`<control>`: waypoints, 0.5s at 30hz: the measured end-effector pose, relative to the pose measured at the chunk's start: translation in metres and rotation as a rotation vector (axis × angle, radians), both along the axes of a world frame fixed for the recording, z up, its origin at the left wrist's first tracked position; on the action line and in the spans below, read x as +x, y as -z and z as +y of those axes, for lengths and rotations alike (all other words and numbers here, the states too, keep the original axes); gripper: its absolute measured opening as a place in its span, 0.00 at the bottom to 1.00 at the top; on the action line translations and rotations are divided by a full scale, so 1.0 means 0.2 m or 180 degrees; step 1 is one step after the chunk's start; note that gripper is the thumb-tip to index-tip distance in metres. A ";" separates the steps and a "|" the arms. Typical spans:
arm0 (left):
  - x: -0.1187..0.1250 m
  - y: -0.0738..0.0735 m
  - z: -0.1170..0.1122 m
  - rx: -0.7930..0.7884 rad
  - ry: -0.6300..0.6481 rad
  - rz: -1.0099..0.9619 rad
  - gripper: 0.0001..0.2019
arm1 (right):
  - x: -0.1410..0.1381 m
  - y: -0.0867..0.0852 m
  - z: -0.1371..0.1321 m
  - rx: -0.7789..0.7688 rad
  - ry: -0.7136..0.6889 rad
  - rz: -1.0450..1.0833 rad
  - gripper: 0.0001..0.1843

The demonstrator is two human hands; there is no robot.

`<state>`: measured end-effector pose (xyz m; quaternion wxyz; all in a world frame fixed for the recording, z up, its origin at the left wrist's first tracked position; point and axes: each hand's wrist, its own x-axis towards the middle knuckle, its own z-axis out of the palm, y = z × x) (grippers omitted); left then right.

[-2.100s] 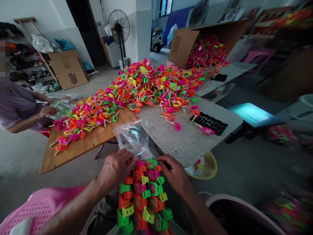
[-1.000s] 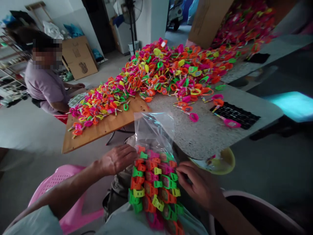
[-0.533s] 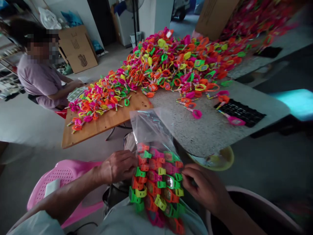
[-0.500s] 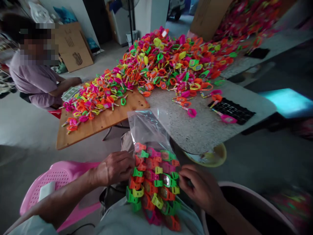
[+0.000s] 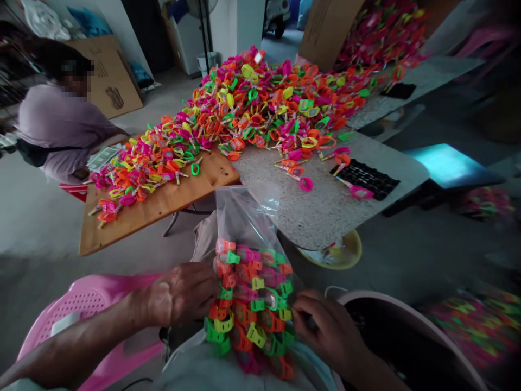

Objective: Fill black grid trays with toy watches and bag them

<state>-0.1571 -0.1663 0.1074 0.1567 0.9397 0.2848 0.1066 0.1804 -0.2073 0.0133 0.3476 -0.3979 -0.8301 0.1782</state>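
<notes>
A stack of neon toy watches [image 5: 250,304] in green, orange, pink and yellow lies on my lap, its upper part inside a clear plastic bag [image 5: 244,217]. My left hand [image 5: 183,293] is closed on the left edge of the bag and stack. On the stack's right edge, my right hand [image 5: 325,331] pinches the bag with curled fingers. The bag's closed end stands up toward the table.
A huge heap of neon watches [image 5: 260,114] covers a wooden board [image 5: 163,203] and a speckled table [image 5: 325,212]. A black tray [image 5: 364,176] lies on the table. Another person [image 5: 57,125] sits at left. A pink plastic chair [image 5: 89,304] is on my left; a yellow bowl [image 5: 350,252] sits under the table.
The bag has slid further down over the stack of watches. Both hands have moved down the stack's sides toward me. The camera view has tilted lower.
</notes>
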 end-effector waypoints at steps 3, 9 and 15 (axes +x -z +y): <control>-0.02 -0.02 -0.03 -0.0074 0.0006 0.0049 0.06 | -0.02 -0.04 -0.01 0.0133 -0.0019 -0.0043 0.08; -0.05 0.03 -0.05 -0.0890 -0.0154 -0.0306 0.06 | -0.07 -0.09 0.02 0.0387 -0.0060 -0.0147 0.07; -0.07 0.08 -0.06 -0.1555 -0.0466 -0.0667 0.04 | -0.05 -0.06 0.00 0.0684 -0.0107 -0.0233 0.07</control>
